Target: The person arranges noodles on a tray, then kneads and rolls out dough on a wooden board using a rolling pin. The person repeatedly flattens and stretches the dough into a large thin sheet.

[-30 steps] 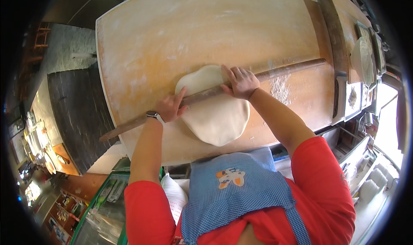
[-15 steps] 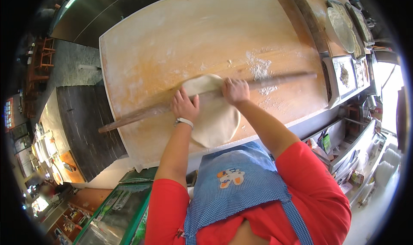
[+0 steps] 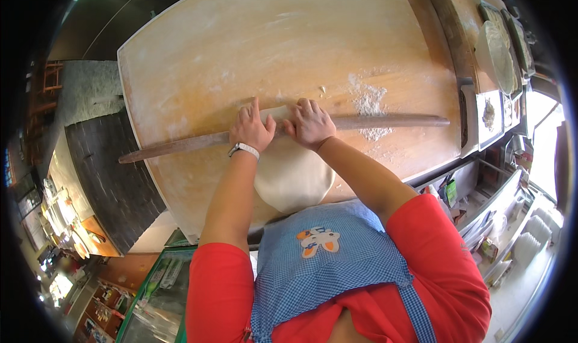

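A long wooden rolling pin (image 3: pixel 391 122) lies across a pale round sheet of dough (image 3: pixel 295 177), nearly level from left to right. My left hand (image 3: pixel 252 129) rests over the pin by the dough's left side, its fingers bent across it and the index finger reaching out. Close beside it, my right hand (image 3: pixel 312 125) curls over the pin with the knuckles up. Most of the dough spreads on the near side of the pin, toward the blue checked apron (image 3: pixel 325 261). A small strip of it shows beyond the pin, between my hands.
The large wooden work board (image 3: pixel 277 48) is dusted with flour. A heap of loose flour (image 3: pixel 368 99) lies right of my hands, partly under the pin. At the right stand a pale bowl (image 3: pixel 497 57) and trays. A dark bench (image 3: pixel 108 180) adjoins the board's left edge.
The pin has turned slightly, its left end moving farther away and its right end nearer. My hands have drawn closer together, and less dough shows beyond the pin.
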